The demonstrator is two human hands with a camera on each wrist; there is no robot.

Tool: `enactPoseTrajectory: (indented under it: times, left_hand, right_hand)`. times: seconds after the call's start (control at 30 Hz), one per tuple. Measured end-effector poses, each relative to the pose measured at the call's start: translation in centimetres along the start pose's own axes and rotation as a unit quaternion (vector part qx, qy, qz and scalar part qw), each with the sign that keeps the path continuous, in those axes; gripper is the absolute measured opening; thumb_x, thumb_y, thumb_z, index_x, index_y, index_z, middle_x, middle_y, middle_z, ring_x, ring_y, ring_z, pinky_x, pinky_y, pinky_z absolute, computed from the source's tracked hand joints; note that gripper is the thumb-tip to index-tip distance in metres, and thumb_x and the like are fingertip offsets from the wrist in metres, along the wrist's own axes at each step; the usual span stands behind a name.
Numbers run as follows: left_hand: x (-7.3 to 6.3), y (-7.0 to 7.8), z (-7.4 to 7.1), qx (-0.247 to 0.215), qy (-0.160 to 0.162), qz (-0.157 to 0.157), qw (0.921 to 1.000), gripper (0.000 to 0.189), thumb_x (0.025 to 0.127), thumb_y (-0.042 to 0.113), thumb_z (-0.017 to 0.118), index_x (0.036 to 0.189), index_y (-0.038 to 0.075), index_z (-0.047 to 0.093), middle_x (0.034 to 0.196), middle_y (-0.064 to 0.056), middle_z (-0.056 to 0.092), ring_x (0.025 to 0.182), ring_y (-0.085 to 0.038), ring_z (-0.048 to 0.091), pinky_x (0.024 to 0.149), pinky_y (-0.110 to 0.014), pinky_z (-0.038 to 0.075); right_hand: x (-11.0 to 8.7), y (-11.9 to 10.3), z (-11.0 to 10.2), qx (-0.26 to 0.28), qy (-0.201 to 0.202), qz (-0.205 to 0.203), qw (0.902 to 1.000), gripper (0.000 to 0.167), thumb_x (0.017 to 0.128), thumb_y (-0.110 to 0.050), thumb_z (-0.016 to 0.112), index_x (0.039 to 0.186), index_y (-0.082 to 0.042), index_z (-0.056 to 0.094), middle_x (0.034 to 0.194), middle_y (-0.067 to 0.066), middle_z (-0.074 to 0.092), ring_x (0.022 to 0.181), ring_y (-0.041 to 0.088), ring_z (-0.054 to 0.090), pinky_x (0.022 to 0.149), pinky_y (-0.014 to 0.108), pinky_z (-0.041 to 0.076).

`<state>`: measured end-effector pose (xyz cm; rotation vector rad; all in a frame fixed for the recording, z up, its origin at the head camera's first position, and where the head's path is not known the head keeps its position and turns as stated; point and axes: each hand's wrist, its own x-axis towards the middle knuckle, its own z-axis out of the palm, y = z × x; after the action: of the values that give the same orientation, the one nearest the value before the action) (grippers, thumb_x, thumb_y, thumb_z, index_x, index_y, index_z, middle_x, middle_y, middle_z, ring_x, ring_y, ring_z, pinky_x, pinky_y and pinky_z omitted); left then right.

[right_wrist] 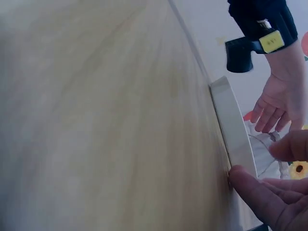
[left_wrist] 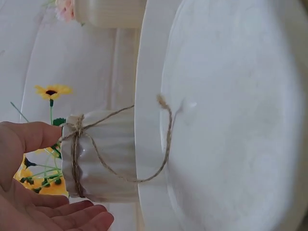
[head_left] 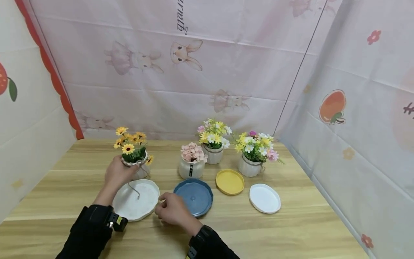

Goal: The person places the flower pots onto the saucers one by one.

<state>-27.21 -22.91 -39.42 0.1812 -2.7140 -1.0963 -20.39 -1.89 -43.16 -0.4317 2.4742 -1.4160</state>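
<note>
Nearest the person, the right hand point(head_left: 173, 209) rests on the light wooden table point(head_left: 291, 233) with fingers curled, its fingertips point(right_wrist: 250, 185) touching the near rim of the scalloped white ceramic saucer point(head_left: 136, 199), apparently steadying it. Just beyond, the left hand point(head_left: 118, 173) wraps the ribbed white pot of yellow sunflowers tied with twine point(head_left: 136, 158), held at the saucer's far edge, the loose twine end point(left_wrist: 163, 139) trailing over the dish. To the right lie a round blue saucer point(head_left: 194, 196), a yellow saucer point(head_left: 230, 181) and a white saucer point(head_left: 264, 198). Behind them stand three more flower pots. Open tabletop remains in front and right.
</note>
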Motion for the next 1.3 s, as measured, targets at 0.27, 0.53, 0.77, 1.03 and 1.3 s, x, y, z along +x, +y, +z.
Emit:
enactPoseTrajectory:
  times: [0.27,0.53,0.77,1.03,1.3]
  left_hand:
    - [0.5,0.2,-0.7,0.026,-0.031,-0.011,0.9991,0.072,0.085,0.035,0.061,0.129,-0.016,0.037,0.12,-0.037,0.046,0.106,-0.051,0.045,0.081,-0.058,0.041]
    - [0.7,-0.8,-0.9,0.016,-0.071,-0.037,0.9967,0.085,0.086,0.047,0.059,0.131,-0.019,0.031,0.124,-0.04,0.039,0.111,-0.053,0.04,0.086,-0.058,0.04]
    - [1.2,-0.6,-0.9,0.028,-0.111,-0.025,0.9931,0.095,0.082,0.057,0.06,0.133,-0.018,0.03,0.125,-0.041,0.037,0.111,-0.053,0.04,0.085,-0.055,0.041]
    - [1.7,-0.4,-0.7,0.069,-0.107,-0.023,0.9916,0.089,0.08,0.056,0.064,0.123,-0.019,0.042,0.116,-0.04,0.046,0.101,-0.049,0.049,0.077,-0.05,0.046]
    - [1.7,-0.4,-0.8,0.072,-0.104,-0.039,0.9912,0.082,0.079,0.05,0.067,0.12,-0.018,0.045,0.114,-0.038,0.049,0.098,-0.048,0.051,0.072,-0.048,0.047]
  right_hand:
    - [0.9,-0.6,0.8,-0.024,0.037,0.002,0.999,0.036,0.081,-0.01,0.062,0.115,0.001,0.059,0.052,-0.006,0.056,0.049,0.006,0.053,0.049,0.02,0.041]
    - [1.8,-0.7,1.7,-0.064,0.062,0.052,0.9946,0.023,0.079,-0.013,0.063,0.059,-0.008,0.053,0.041,-0.002,0.047,0.036,0.013,0.044,0.037,0.023,0.03]
    - [2.5,-0.9,1.7,-0.04,0.074,0.095,0.9918,0.025,0.084,-0.016,0.063,0.099,0.004,0.062,0.049,0.004,0.055,0.037,0.013,0.055,0.043,0.023,0.042]
    - [2.4,-1.2,1.6,-0.048,0.093,0.089,0.9905,0.031,0.085,-0.022,0.068,0.099,0.005,0.062,0.041,0.001,0.05,0.035,0.013,0.054,0.04,0.023,0.042]
    - [2.5,-1.0,1.6,-0.038,0.088,0.096,0.9907,0.029,0.084,-0.016,0.068,0.104,0.003,0.062,0.059,0.006,0.056,0.036,0.013,0.055,0.039,0.023,0.044]
